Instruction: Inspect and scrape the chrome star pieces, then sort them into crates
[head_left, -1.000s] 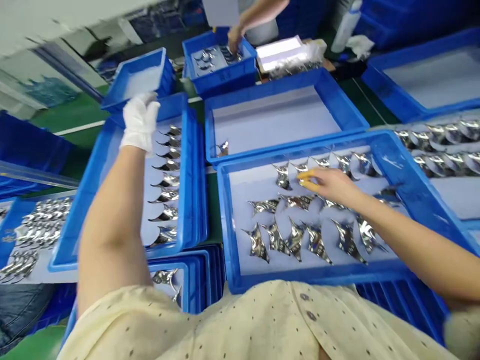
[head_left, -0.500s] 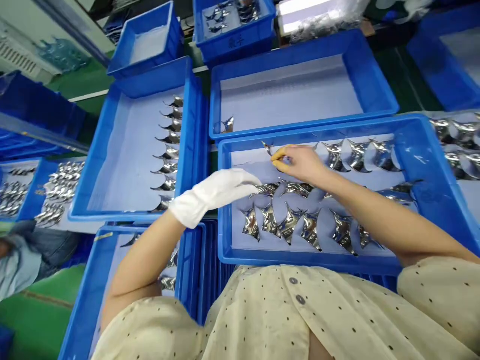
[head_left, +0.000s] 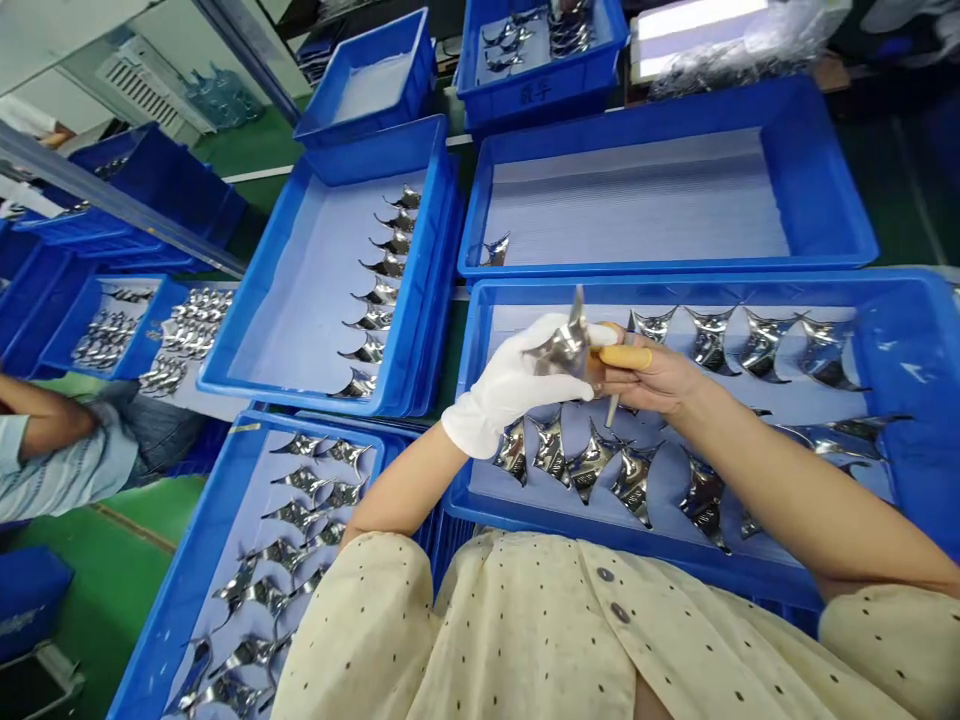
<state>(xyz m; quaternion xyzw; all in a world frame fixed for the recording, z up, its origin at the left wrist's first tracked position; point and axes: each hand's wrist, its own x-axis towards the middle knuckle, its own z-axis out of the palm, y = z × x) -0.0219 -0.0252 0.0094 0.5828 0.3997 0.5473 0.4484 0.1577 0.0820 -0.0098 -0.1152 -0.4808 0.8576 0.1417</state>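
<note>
We hold a curved chrome piece [head_left: 564, 347] above the far half of a blue plastic tray [head_left: 675, 290]; it is probably light, stiff and slippery, sharp-tipped, best taken by its body. Our gloved left hand [head_left: 510, 385] clamps it; the right hand's [head_left: 645, 372] grip sits closed beside it, contact unclear.

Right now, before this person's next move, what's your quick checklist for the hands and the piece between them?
1. Left hand covered: ok, it wears a white glove.
2. Right-hand fingers covered: ok, yellow finger cots show, though the rest of the hand is bare.
3. Shiny metal piece held above the blue tray: ok.
4. Right hand's grip on that piece: cannot tell, the contact is partly hidden.
5. Piece's surface free of marks: cannot tell, it is too small and reflective.
</note>
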